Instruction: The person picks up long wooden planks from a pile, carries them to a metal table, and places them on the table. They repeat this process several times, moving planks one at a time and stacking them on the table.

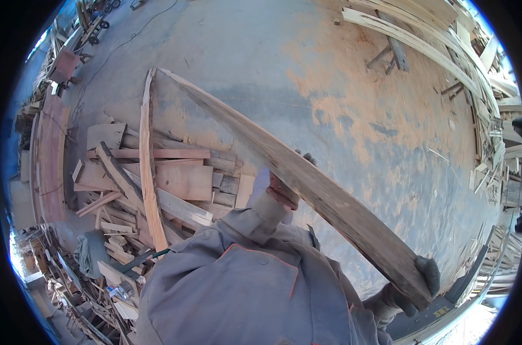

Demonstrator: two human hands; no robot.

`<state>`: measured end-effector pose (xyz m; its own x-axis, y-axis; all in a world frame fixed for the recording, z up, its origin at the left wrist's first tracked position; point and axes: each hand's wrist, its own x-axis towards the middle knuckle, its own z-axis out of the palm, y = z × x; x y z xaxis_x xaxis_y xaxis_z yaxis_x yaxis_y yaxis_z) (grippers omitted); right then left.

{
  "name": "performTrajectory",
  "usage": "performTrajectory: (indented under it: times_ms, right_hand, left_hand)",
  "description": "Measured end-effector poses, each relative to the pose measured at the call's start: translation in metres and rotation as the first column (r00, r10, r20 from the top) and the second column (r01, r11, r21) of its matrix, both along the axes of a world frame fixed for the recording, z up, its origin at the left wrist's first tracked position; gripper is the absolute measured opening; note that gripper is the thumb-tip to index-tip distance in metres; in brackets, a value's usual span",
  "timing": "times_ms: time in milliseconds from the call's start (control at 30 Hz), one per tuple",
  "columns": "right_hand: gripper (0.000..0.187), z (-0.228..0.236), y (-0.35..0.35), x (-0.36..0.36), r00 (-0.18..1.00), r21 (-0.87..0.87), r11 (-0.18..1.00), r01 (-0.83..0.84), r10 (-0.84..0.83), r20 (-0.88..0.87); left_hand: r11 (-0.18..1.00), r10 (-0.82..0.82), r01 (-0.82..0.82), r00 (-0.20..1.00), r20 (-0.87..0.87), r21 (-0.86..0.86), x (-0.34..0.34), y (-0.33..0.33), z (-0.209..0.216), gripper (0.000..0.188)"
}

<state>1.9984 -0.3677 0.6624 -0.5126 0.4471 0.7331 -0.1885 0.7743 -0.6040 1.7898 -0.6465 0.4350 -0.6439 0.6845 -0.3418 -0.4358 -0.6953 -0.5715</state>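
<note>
I hold a long weathered wooden plank slantwise in front of me. Its narrow far tip points up and left, and its wide end is close to my right side. My left hand supports the plank near its middle. The palm is behind the board, and dark gloved fingertips curl over its far edge. At the wide end my gloved right hand grips the board, fingers wrapped round the corner. Left of the plank, a narrow rough-edged board extends over the wood pile, its far end close to the plank's tip.
Planks and offcuts lie in a heap at my left, with a grey-green cloth beside them. Reddish boards line the far left. Long pale boards rest on a trestle at the upper right. Sawdust covers parts of the concrete floor.
</note>
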Motion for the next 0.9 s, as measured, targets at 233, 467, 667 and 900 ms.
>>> performTrajectory:
  times_ms: [233,467,667,900]
  right_hand:
    - [0.108,0.016,0.035,-0.059,0.963,0.017,0.964,0.265,-0.264,-0.052]
    - [0.085,0.053,0.085,-0.068,0.9,0.143,0.911,0.386,-0.407,0.159]
    - [0.078,0.068,0.101,-0.088,0.75,0.211,0.823,0.528,-0.568,0.339]
    - [0.079,0.074,0.129,-0.105,0.766,0.185,0.831,0.525,-0.556,0.322]
  left_hand:
    - [0.747,0.137,-0.148,0.988,-0.068,-0.648,-0.181,-0.124,-0.16,0.064]
    - [0.565,0.218,-0.155,0.975,-0.035,-0.811,-0.374,-0.235,-0.239,0.078]
    - [0.549,0.023,-0.236,0.963,-0.268,-0.802,-0.438,-0.287,-0.305,0.067]
    - [0.402,0.138,-0.085,0.99,-0.031,-0.912,-0.421,-0.212,-0.258,0.083]
